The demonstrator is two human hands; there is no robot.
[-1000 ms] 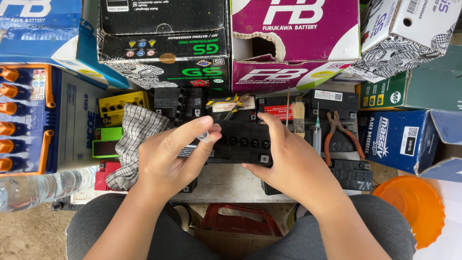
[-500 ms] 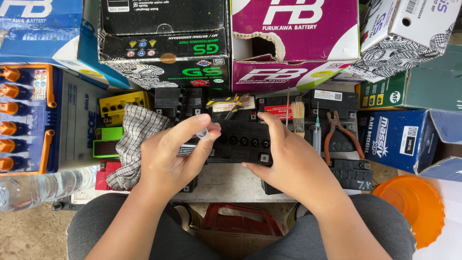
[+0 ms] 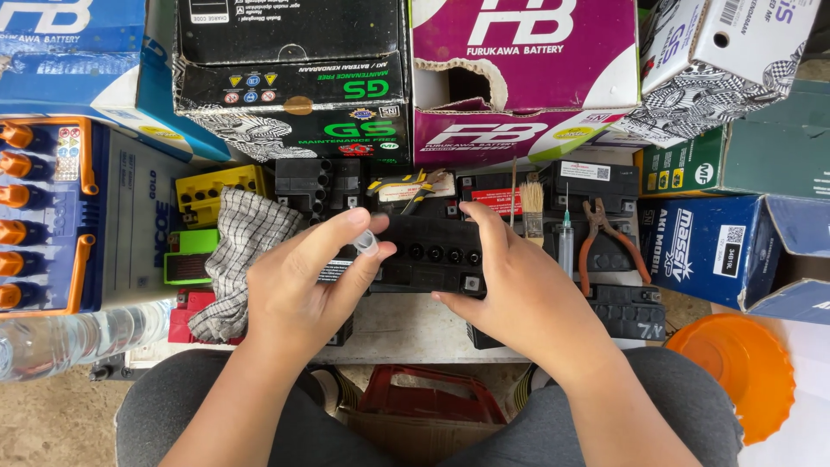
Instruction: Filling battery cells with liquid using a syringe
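— While we look down past our knees, what do our hands have between them?

— Our left hand (image 3: 298, 290) pinches a small clear cap (image 3: 366, 242) between thumb and forefinger, right at the left end of the black battery (image 3: 432, 255). Our right hand (image 3: 523, 298) is clamped on that battery's right end, fingers over the top edge and thumb at the front face.

— Where does the battery sit?

— It stands upright on the surface (image 3: 406, 329) in front of us, among other dark batteries. We can see a row of round openings along its top, running from beside the cap toward our right hand.

— What lies around it?

— To the left, a checked cloth (image 3: 238, 255) is draped over a yellow part (image 3: 212, 188) and touches our left hand's back. Just right of our right hand stand a small brush (image 3: 532, 206), a syringe (image 3: 566, 246) and orange-handled pliers (image 3: 609, 242), all resting on other batteries. A clear water bottle (image 3: 78, 337) lies on its side at the far left, and an orange lid (image 3: 735, 372) sits at the lower right.

— And behind?

— Cardboard boxes are stacked along the back: a black one (image 3: 290, 78), a purple one (image 3: 527, 73) with a torn opening, and blue ones (image 3: 718, 251) at the right.
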